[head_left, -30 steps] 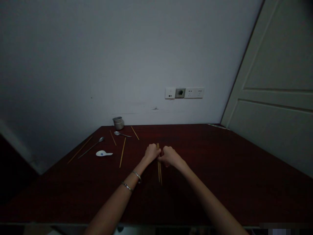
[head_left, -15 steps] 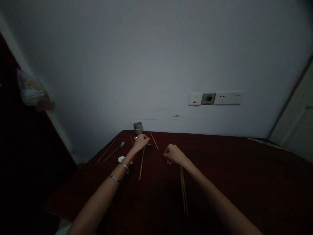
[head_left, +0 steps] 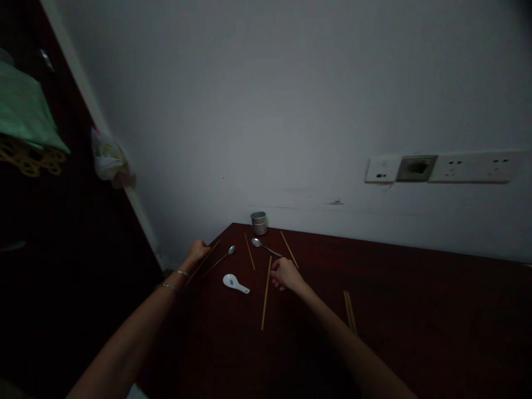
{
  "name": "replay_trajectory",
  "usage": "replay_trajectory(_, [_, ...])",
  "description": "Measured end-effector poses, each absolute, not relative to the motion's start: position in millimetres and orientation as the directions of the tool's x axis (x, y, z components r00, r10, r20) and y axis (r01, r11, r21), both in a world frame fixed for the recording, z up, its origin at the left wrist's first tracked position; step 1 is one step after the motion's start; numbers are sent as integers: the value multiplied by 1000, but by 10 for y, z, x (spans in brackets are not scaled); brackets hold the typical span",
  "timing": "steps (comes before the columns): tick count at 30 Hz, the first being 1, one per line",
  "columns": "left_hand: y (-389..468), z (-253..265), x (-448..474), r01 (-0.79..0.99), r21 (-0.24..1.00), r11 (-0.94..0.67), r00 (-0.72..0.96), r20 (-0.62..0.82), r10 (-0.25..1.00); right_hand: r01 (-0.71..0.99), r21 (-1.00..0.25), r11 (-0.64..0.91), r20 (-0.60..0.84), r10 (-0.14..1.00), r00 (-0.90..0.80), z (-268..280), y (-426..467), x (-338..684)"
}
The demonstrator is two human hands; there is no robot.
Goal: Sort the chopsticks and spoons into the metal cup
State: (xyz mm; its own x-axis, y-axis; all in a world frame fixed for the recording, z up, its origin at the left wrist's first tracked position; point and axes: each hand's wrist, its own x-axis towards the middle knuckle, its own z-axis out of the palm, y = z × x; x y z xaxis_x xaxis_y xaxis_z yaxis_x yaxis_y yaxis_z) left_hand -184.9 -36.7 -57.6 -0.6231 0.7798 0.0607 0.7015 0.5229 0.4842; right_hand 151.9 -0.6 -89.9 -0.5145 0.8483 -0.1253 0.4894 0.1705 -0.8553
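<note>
chopstick at each hand, neither clearly gripped

left hand [head_left: 201,249] is the nearer one to the edge chopstick [head_left: 203,262]. its fingers sit by the stick's far end, touching or just beside, can't tell which. long axis slants from far right to near left, so most of the stick runs back toward the person, along the right side of hand and wrist. fingers bent; can't tell if they're closed on it.

right hand [head_left: 286,274] is nearer the middle chopstick [head_left: 266,293]. stick lies just left of the fingertips, long axis nearly straight away from the person, far tip leaning slightly right. fingers are level with its far part; most of the length is on the person's side. fingers curled, contact unclear.

both sticks look flat on the table [head_left: 415,310]. between them: long spoon [head_left: 220,259], white spoon [head_left: 235,284].
</note>
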Motion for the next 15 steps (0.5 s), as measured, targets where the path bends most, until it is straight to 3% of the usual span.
replay_trajectory(5, [-336, -751, -2056, 748, 441, 496, -572, 48, 819, 550, -802, 232, -96, 859, -503, -1024, 115, 1429])
replay_trajectory(15, [-167, -897, -2133, 766, 433, 475, -531, 8, 848, 779, -501, 378, -48, 886, -461, -874, 130, 1367])
